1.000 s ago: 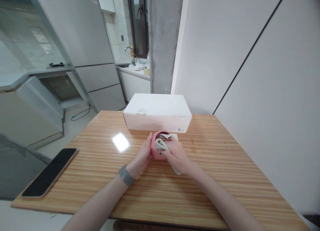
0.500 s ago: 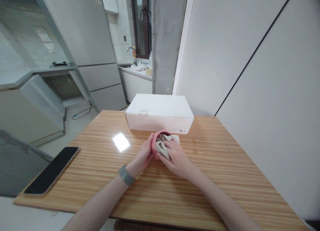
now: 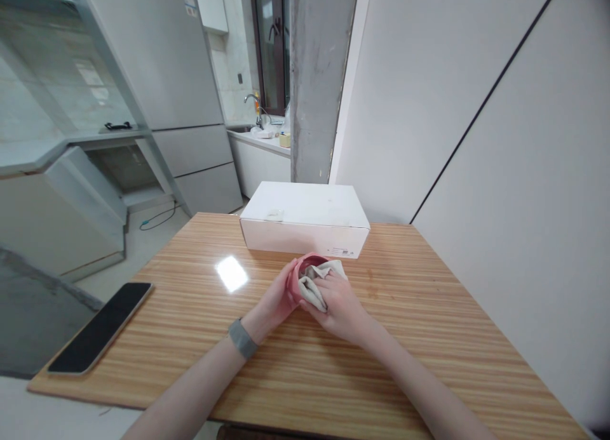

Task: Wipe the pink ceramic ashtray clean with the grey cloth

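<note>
A pink bowl [image 3: 293, 287] is tilted in front of me, its opening turned towards the right. My left hand [image 3: 277, 295] is closed around the bowl's left side, with a grey band on that wrist. In my right hand [image 3: 339, 305] is a light grey cloth [image 3: 312, 293], bunched partly inside the bowl and partly over its right rim. The fingertips of my right hand are partly hidden in the cloth's folds. Whether the bowl's underside touches the table cannot be seen.
Just behind my hands, a white cardboard box [image 3: 305, 205] stands on the wooden table [image 3: 429, 338]. A dark flat phone-like slab [image 3: 102, 329] lies at the table's left edge. A white wall [image 3: 476, 141] rises along the right side, and a grey pillar [image 3: 314, 84] stands behind the box.
My right hand and the cloth have shifted slightly right and down at the bowl's mouth. More of the bowl's inside shows. The whole view has dropped slightly.
</note>
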### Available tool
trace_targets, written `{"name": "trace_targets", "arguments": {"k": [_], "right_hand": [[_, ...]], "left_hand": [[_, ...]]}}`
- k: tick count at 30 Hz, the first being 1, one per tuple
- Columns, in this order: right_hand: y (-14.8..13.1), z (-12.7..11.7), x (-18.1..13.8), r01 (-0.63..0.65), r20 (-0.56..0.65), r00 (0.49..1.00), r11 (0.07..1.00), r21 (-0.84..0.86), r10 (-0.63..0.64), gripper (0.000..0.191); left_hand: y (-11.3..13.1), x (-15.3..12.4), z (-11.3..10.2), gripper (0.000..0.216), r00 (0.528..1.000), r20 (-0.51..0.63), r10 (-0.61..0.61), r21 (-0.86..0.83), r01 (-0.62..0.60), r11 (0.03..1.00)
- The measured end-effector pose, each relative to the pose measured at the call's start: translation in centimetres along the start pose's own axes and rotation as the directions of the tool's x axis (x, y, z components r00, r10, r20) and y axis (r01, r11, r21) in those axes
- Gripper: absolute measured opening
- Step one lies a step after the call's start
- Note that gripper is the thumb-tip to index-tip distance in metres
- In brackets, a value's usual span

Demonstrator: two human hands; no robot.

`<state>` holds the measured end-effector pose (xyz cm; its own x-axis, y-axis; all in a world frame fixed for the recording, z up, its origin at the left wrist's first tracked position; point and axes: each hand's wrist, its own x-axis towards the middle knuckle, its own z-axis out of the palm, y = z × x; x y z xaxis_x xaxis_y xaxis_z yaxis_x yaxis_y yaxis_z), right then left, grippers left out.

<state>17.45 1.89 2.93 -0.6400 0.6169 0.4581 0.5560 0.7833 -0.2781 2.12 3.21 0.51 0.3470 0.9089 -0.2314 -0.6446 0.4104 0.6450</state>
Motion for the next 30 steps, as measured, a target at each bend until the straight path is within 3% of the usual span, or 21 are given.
{"name": "trace_targets", "arguments": {"k": [3, 9, 13, 22, 30], "right_hand": [[0.1, -0.1, -0.1, 0.015, 0.027, 1.0, 1.0, 0.0, -0.015, 0.02], [-0.2, -0.1, -0.4, 0.051, 0.057, 0.997, 0.999, 0.012, -0.052, 0.017], [-0.4, -0.4, -0.4, 0.066, 0.07, 0.995, 0.998, 0.002, -0.066, 0.018], [-0.7, -0.6, -0.1, -0.052, 0.053, 0.997, 0.998, -0.019, 0.053, 0.028], [0.2, -0.4, 0.1, -0.112, -0.025, 0.993, 0.994, -0.017, 0.112, 0.032]], "left_hand": [[0.1, 0.0, 0.1, 0.032, 1.0, -0.013, -0.011, 0.002, 0.011, 1.0], [0.5, -0.2, -0.1, 0.055, 0.999, -0.029, -0.038, 0.19, 0.043, 0.981], [0.7, -0.1, -0.3, 0.059, 0.995, -0.071, -0.075, 0.261, 0.092, 0.961], [0.1, 0.2, 0.1, 0.049, 0.999, -0.042, 0.025, 0.151, -0.018, 0.988], [-0.4, -0.5, 1.3, 0.041, 0.994, 0.094, 0.061, -0.023, -0.059, 0.998]]}}
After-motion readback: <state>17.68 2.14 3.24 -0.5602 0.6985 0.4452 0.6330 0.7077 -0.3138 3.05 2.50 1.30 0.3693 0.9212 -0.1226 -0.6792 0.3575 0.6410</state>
